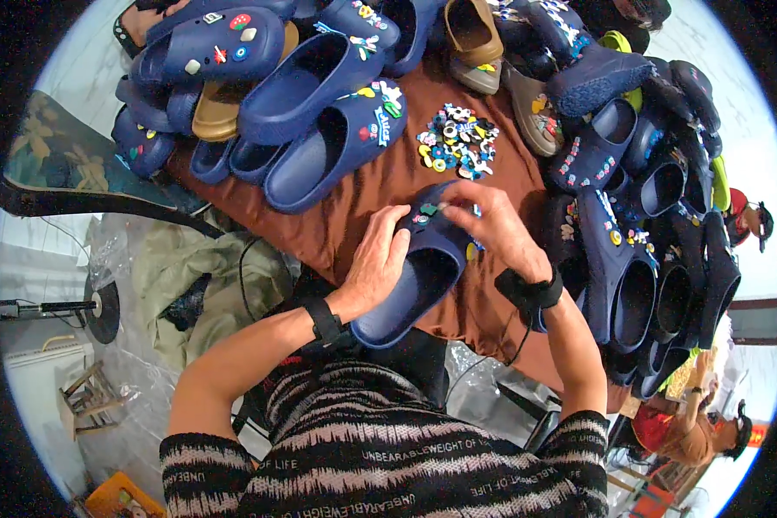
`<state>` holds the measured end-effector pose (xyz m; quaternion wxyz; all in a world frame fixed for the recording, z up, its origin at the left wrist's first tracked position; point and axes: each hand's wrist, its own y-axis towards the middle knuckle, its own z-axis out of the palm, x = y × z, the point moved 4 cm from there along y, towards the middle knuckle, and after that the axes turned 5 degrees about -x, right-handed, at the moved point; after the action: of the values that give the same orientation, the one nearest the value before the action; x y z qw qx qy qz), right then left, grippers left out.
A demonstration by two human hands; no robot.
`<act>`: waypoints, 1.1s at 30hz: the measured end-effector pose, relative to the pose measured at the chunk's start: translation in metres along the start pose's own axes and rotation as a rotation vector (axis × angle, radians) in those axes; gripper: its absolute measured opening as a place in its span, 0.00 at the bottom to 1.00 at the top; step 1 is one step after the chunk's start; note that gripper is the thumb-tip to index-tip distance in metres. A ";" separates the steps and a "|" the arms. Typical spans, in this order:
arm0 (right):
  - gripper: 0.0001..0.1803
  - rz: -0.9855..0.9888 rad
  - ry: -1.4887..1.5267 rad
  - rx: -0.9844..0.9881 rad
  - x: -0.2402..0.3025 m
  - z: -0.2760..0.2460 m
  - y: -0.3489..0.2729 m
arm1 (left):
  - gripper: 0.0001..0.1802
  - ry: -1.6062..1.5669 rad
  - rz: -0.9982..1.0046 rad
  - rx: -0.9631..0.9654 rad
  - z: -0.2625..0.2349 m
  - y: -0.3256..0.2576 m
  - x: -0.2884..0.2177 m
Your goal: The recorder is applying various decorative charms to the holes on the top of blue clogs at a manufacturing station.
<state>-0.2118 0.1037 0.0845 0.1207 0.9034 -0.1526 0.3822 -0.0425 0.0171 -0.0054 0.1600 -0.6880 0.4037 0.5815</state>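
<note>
A navy blue clog (pixel 419 272) lies on the brown cloth of the table (pixel 388 186), toe pointing away from me. My left hand (pixel 375 259) grips its left side, fingers curled over the upper. My right hand (pixel 492 226) rests on the toe, fingertips pressing at small coloured charms (pixel 429 210) set in its holes. A loose heap of small coloured charms (pixel 457 142) lies on the cloth just beyond the clog.
Several navy clogs (pixel 319 104) and a tan one (pixel 220 108) are piled at the far left. More navy clogs (pixel 639 259) are stacked along the right, with brown ones (pixel 475 39) at the back. Clear plastic bags (pixel 138 363) and a wooden stool (pixel 86 397) sit at lower left.
</note>
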 end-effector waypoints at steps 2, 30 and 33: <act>0.10 -0.080 -0.053 0.000 0.004 0.007 -0.004 | 0.22 0.011 0.018 0.001 0.001 0.000 0.001; 0.12 0.082 -0.162 -0.083 -0.080 -0.015 0.054 | 0.20 0.050 0.042 -0.001 0.001 0.002 -0.003; 0.10 -0.007 -0.120 -0.058 -0.041 -0.012 0.043 | 0.20 0.022 0.021 -0.002 0.003 0.002 -0.001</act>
<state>-0.2628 0.0750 0.0666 0.1387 0.9212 -0.1675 0.3226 -0.0463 0.0180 -0.0045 0.1489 -0.6902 0.4121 0.5759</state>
